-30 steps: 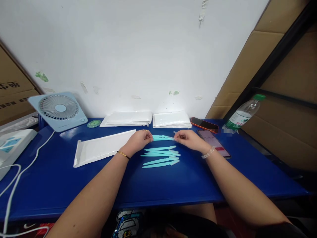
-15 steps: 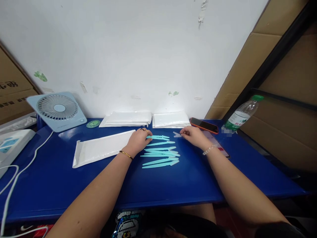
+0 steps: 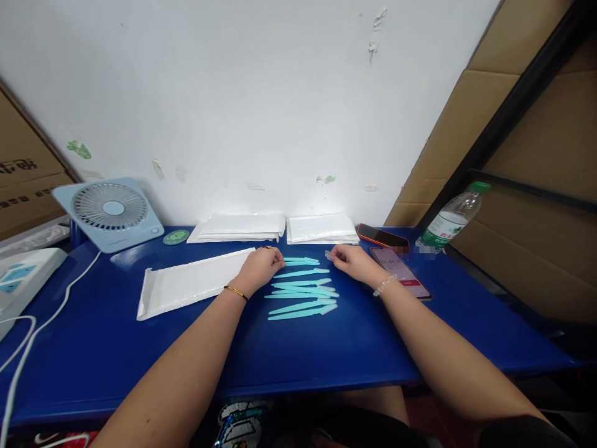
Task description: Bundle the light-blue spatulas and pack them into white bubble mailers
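Observation:
Several turquoise eyebrow razors (image 3: 301,273) lie in a loose column on the blue table (image 3: 298,361), their blade ends to the right. My left hand (image 3: 262,266) is closed at the handle end of the farthest razors (image 3: 303,260), pinching there; its fingertips hide the handle tips. To the right of the blade ends, my right hand (image 3: 355,262) pinches small clear plastic caps (image 3: 328,255) between thumb and fingers. Partly under my left hand and wrist rests a long white padded envelope (image 3: 186,281).
Two stacks of white envelopes (image 3: 237,228) stand against the wall. At right are an orange-edged phone (image 3: 382,235), another phone (image 3: 408,277) with a lit screen, and a water bottle (image 3: 450,221). A blue fan (image 3: 112,211), green disc (image 3: 176,237) and white cable (image 3: 65,298) are at left.
My right hand has moved slightly left with the clear caps, toward the razors' blade ends, uncovering more of the lit phone. My left hand stays at the far razors' handle ends.

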Action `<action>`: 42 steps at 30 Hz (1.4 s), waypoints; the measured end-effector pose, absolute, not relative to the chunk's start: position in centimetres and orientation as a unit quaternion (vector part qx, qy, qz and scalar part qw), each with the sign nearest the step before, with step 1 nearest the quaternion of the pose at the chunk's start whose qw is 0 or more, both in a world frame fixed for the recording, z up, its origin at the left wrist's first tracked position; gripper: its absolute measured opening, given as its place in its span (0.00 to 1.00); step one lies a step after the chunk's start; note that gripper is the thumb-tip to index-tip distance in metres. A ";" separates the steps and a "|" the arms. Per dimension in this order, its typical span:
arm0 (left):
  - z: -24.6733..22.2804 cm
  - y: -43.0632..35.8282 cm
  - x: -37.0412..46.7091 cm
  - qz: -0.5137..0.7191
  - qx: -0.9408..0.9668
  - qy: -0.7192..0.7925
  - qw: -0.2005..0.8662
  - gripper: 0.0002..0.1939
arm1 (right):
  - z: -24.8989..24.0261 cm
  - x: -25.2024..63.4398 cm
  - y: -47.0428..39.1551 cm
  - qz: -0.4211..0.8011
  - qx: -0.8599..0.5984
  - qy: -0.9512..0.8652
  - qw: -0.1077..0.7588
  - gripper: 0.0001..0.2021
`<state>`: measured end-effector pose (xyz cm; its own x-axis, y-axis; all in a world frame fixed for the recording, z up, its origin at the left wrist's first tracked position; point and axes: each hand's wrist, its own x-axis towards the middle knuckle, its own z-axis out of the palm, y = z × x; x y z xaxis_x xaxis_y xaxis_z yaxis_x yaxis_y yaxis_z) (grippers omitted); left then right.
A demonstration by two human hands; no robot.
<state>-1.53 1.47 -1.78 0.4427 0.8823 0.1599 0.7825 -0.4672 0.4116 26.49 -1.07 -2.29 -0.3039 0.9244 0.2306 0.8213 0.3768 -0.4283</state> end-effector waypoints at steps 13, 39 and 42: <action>-1.3 1.2 -1.4 0.199 0.826 0.500 0.169 0.09 | -1.8 25.5 -1.7 0.191 -0.503 -0.801 0.265 0.12; -2.0 1.5 -0.3 0.178 0.833 0.521 0.052 0.14 | -3.7 27.6 1.2 0.048 -0.582 -0.773 0.250 0.09; -2.3 1.6 0.0 0.162 0.831 0.529 0.061 0.09 | -3.7 27.0 1.1 0.072 -0.573 -0.780 0.241 0.06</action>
